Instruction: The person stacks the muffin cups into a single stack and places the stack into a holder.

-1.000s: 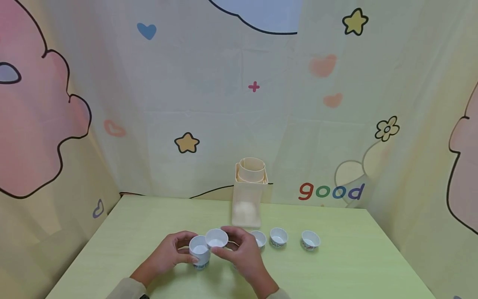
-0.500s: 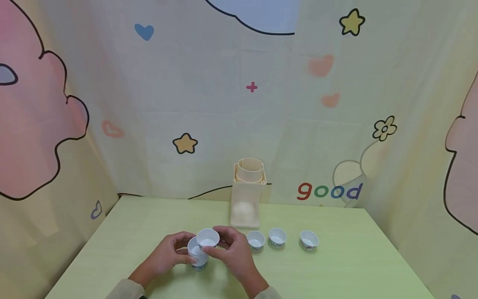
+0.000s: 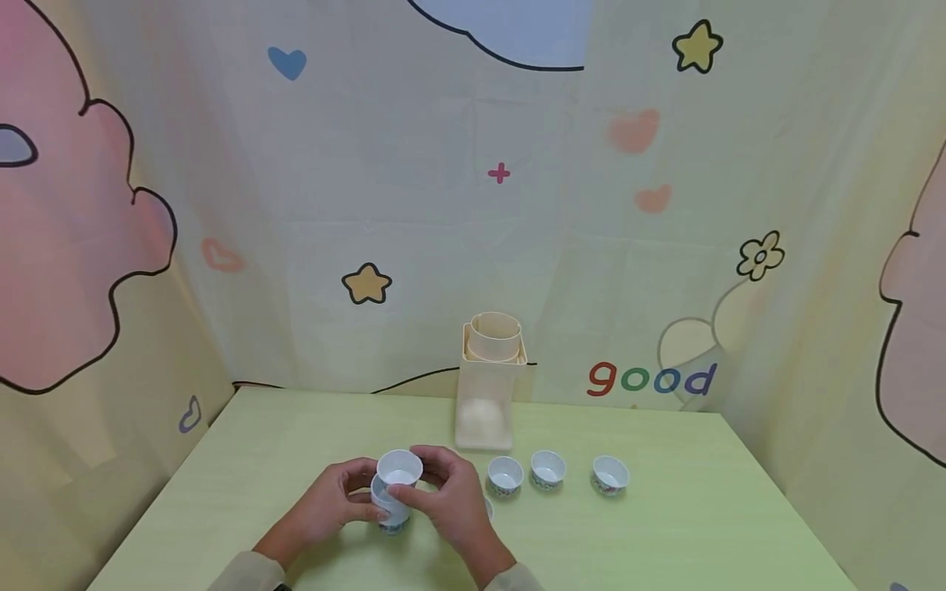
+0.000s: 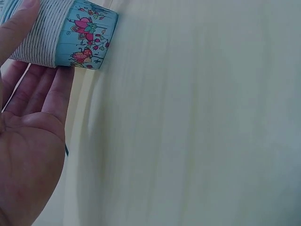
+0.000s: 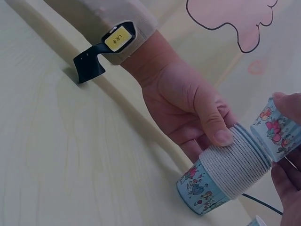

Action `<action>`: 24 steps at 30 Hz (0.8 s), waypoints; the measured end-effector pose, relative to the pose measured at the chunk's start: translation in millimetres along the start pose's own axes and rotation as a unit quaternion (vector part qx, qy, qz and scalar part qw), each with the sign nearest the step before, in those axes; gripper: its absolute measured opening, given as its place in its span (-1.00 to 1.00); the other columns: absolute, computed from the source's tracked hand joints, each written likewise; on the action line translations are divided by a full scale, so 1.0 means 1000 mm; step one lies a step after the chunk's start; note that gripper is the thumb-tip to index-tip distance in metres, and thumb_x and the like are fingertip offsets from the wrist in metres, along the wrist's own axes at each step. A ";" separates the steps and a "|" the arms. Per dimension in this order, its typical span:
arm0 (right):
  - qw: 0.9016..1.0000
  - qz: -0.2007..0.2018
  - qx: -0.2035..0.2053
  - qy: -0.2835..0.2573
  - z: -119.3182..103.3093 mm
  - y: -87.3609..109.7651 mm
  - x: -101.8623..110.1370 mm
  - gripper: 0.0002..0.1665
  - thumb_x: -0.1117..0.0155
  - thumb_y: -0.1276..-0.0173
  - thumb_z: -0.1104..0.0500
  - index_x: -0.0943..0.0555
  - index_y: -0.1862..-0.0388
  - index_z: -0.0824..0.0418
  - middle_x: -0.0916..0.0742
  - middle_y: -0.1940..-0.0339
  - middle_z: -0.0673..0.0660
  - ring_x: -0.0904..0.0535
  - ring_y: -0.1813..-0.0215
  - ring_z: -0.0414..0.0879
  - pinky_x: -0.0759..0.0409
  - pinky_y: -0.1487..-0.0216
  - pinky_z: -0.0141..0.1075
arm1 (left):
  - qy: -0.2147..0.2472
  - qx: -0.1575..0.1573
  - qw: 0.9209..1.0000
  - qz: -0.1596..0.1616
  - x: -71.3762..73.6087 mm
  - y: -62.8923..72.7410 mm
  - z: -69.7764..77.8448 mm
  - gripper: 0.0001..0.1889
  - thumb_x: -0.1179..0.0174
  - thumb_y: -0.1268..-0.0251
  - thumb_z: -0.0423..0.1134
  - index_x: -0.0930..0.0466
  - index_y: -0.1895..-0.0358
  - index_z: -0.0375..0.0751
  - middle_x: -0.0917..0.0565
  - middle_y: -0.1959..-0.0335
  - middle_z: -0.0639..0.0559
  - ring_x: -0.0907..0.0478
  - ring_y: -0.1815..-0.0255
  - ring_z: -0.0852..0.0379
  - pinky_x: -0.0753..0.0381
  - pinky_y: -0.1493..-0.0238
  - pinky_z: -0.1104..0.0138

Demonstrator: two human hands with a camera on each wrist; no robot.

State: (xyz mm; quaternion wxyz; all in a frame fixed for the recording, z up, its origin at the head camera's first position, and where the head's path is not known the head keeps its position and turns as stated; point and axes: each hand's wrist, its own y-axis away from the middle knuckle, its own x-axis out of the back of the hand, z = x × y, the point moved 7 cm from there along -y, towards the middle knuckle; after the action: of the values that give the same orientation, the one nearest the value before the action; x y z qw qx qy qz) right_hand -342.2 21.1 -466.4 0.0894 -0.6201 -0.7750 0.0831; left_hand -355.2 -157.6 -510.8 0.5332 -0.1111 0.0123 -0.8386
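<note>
A nested stack of paper cups (image 5: 235, 162), blue with a flower print and many pale rims, is in my left hand (image 3: 328, 501), which grips its side with fingers and thumb. The printed base of the stack (image 4: 84, 35) shows in the left wrist view. Between thumb and fingers, my right hand (image 3: 454, 501) pinches a single paper cup (image 3: 400, 469), mouth up. That cup is right at the stack's mouth, slightly tilted against it in the right wrist view, its base (image 5: 275, 129) close to the top rim. Fingers hide part of both.
Three paper cups stand apart to the right: a near one (image 3: 506, 476), a middle one (image 3: 548, 470) and a far one (image 3: 610, 476). Another cup (image 3: 489, 509) is partly hidden behind my right hand. A beige box-shaped holder (image 3: 484, 410) with a round tube stands at the table's back.
My right hand has moved left with its cup, from beside the stack to over its mouth. My left hand and the stack stay nearly in place.
</note>
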 end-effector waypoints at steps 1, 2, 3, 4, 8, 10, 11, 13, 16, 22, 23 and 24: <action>1.000 0.002 0.000 0.002 0.000 0.000 0.000 -0.39 -0.66 -0.09 0.22 -0.65 -0.13 0.32 -0.78 -0.07 0.23 -0.71 -0.11 -0.04 -0.65 -0.14 -0.47 | 0.000 0.001 1.000 0.000 0.000 0.000 0.000 -0.34 -0.57 -0.05 -0.30 -0.53 -0.24 -0.42 -0.66 -0.15 -0.24 -0.68 -0.10 0.17 -0.70 -0.17 0.35; 1.000 0.003 0.000 0.003 0.001 0.000 -0.001 -0.39 -0.66 -0.10 0.22 -0.65 -0.12 0.32 -0.78 -0.07 0.22 -0.71 -0.12 -0.03 -0.65 -0.14 -0.48 | 0.000 0.002 1.000 0.000 0.000 0.000 0.000 -0.35 -0.57 -0.06 -0.30 -0.53 -0.24 -0.41 -0.66 -0.14 -0.22 -0.68 -0.10 0.16 -0.70 -0.17 0.35; 1.000 0.003 -0.002 0.004 0.001 0.000 -0.001 -0.40 -0.66 -0.10 0.22 -0.65 -0.12 0.32 -0.77 -0.07 0.22 -0.71 -0.12 -0.03 -0.65 -0.14 -0.49 | 0.000 0.005 1.000 0.001 0.000 0.000 0.000 -0.35 -0.57 -0.06 -0.29 -0.53 -0.24 -0.40 -0.66 -0.14 -0.20 -0.68 -0.10 0.16 -0.70 -0.17 0.35; 1.000 0.004 -0.003 0.006 0.002 -0.001 -0.002 -0.40 -0.66 -0.10 0.22 -0.66 -0.12 0.31 -0.77 -0.07 0.21 -0.71 -0.12 -0.03 -0.64 -0.14 -0.49 | 0.001 0.007 1.000 0.001 0.000 -0.001 0.000 -0.35 -0.57 -0.06 -0.28 -0.53 -0.24 -0.39 -0.67 -0.14 -0.17 -0.68 -0.11 0.16 -0.70 -0.17 0.35; 1.000 0.003 -0.007 0.012 0.002 -0.001 -0.003 -0.40 -0.67 -0.10 0.21 -0.66 -0.12 0.31 -0.76 -0.09 0.20 -0.70 -0.14 -0.03 -0.64 -0.15 -0.50 | 0.004 0.018 1.000 0.002 -0.001 -0.001 -0.001 -0.35 -0.57 -0.07 -0.27 -0.54 -0.25 -0.37 -0.67 -0.14 -0.14 -0.67 -0.15 0.09 -0.70 -0.17 0.36; 1.000 0.002 -0.007 0.013 0.002 0.000 -0.004 -0.39 -0.67 -0.10 0.21 -0.66 -0.13 0.31 -0.76 -0.09 0.20 -0.70 -0.14 -0.03 -0.64 -0.16 -0.48 | 0.006 0.020 1.000 0.001 -0.001 -0.001 0.000 -0.35 -0.57 -0.07 -0.27 -0.54 -0.25 -0.37 -0.67 -0.15 -0.16 -0.66 -0.17 0.04 -0.70 -0.17 0.36; 1.000 0.002 -0.008 0.012 0.003 0.000 -0.004 -0.39 -0.67 -0.10 0.21 -0.66 -0.13 0.31 -0.76 -0.09 0.20 -0.70 -0.15 -0.02 -0.65 -0.17 -0.47 | 0.008 0.021 1.000 0.000 -0.001 -0.001 0.000 -0.35 -0.57 -0.07 -0.28 -0.53 -0.25 -0.37 -0.66 -0.16 -0.17 -0.66 -0.18 0.03 -0.70 -0.17 0.36; 1.000 0.001 -0.008 0.013 0.003 0.000 -0.005 -0.39 -0.66 -0.10 0.21 -0.66 -0.13 0.30 -0.75 -0.10 0.20 -0.70 -0.15 -0.01 -0.66 -0.19 -0.42 | 0.009 0.020 1.000 -0.001 0.000 -0.001 -0.001 -0.34 -0.57 -0.07 -0.28 -0.53 -0.26 -0.38 -0.66 -0.17 -0.19 -0.66 -0.18 0.03 -0.70 -0.17 0.36; 1.000 -0.002 -0.008 0.015 0.005 0.000 -0.006 -0.39 -0.66 -0.11 0.19 -0.65 -0.14 0.29 -0.74 -0.11 0.19 -0.69 -0.16 -0.01 -0.67 -0.23 -0.33 | 0.010 0.017 1.000 -0.003 0.000 -0.001 -0.001 -0.34 -0.57 -0.07 -0.30 -0.52 -0.26 -0.39 -0.65 -0.18 -0.20 -0.66 -0.17 0.07 -0.70 -0.17 0.36; 1.000 -0.008 -0.011 0.020 0.008 0.001 -0.008 -0.39 -0.65 -0.13 0.19 -0.65 -0.16 0.26 -0.74 -0.11 0.17 -0.69 -0.18 0.01 -0.66 -0.29 -0.17 | 0.013 0.009 1.000 -0.007 0.001 -0.002 -0.003 -0.34 -0.56 -0.08 -0.32 -0.51 -0.26 -0.42 -0.64 -0.18 -0.20 -0.66 -0.14 0.19 -0.71 -0.16 0.36; 1.000 -0.009 -0.011 0.021 0.008 0.001 -0.009 -0.40 -0.65 -0.13 0.19 -0.65 -0.16 0.26 -0.74 -0.11 0.17 -0.69 -0.18 0.01 -0.65 -0.29 -0.15 | 0.012 0.009 1.000 -0.007 0.001 -0.002 -0.004 -0.34 -0.56 -0.08 -0.32 -0.51 -0.26 -0.42 -0.64 -0.18 -0.20 -0.66 -0.14 0.21 -0.71 -0.16 0.36; 1.000 -0.010 -0.012 0.022 0.009 0.001 -0.009 -0.39 -0.65 -0.13 0.19 -0.65 -0.16 0.26 -0.74 -0.12 0.16 -0.69 -0.17 0.01 -0.66 -0.29 -0.15 | 0.011 0.009 1.000 -0.007 0.001 -0.002 -0.004 -0.35 -0.56 -0.08 -0.32 -0.51 -0.26 -0.43 -0.64 -0.18 -0.20 -0.66 -0.13 0.22 -0.71 -0.15 0.37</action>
State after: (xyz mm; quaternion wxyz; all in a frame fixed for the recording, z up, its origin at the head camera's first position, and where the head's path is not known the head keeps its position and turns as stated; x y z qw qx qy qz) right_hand -341.3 12.5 -475.4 0.0996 -0.6151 -0.7799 0.0595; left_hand -358.1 -158.1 -514.2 0.5285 -0.0973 0.0102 -0.8433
